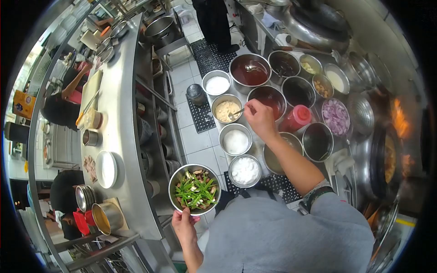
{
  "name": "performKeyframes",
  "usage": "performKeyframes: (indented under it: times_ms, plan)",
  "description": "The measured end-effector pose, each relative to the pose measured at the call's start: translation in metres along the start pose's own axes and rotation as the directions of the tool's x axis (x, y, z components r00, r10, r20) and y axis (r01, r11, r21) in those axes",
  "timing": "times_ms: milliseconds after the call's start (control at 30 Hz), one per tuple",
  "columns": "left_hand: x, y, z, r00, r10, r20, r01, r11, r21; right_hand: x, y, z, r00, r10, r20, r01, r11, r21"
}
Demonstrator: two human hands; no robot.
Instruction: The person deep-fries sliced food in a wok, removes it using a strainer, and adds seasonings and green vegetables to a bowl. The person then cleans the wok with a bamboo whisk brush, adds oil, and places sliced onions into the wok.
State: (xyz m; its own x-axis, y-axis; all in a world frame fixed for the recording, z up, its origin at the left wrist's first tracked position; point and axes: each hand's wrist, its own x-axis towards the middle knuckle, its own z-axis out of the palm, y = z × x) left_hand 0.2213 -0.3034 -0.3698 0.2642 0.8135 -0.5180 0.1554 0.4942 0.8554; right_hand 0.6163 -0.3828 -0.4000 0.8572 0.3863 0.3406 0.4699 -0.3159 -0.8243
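At the far left of the frame, a co-worker's bare forearm (pixel 76 85) shows beyond a long steel desk (pixel 120 86). Toward the lower left, that desk carries a white dish (pixel 106 169) and a steel pot (pixel 116 214).

Just below the middle of the frame is a metal bowl (pixel 173 184) of green strips and brownish pieces. The left hand (pixel 184 226) has it by the near rim, its grip pinching with the thumb above and the fingers below (those are mostly hidden).

In the centre, a tan powder (pixel 225 110) sits in a round container, with white powder (pixel 216 85) above it and white grains (pixel 236 142) below. The tip of a metal spoon (pixel 237 112) rests in the tan powder. The right hand (pixel 260 117), just right of it, holds the handle, its grip pressed together on it between thumb and fingers.

Farther right stand a red squeeze bottle (pixel 300 117) and chopped purple onion (pixel 336 116) in a bowl. At the right edge, orange flame (pixel 400 119) rises near a wok (pixel 377 157).
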Motion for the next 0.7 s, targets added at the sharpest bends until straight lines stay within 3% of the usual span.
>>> performKeyframes:
  times_ms: [167, 367, 567, 700]
  plan:
    - [-0.007, -0.014, -0.005, 0.998, -0.004, -0.067, 0.002, 0.999, -0.032, -0.006, 0.009, 0.009, 0.999, 0.021, 0.036, -0.022, 0.999, 0.047]
    - [-0.009, -0.016, 0.000, 0.995, 0.004, -0.098, -0.006, 1.000, -0.019, -0.002, 0.028, -0.003, 0.957, 0.282, 0.064, -0.289, 0.929, 0.230]
    - [-0.004, -0.014, 0.006, 0.997, 0.019, -0.075, -0.019, 1.000, 0.004, -0.005, 0.031, -0.003, 0.993, 0.111, 0.040, -0.114, 0.990, 0.083]
    - [-0.006, -0.013, 0.011, 0.998, 0.029, -0.059, -0.028, 1.000, 0.009, -0.008, 0.036, 0.001, 0.987, 0.151, 0.059, -0.158, 0.979, 0.130]
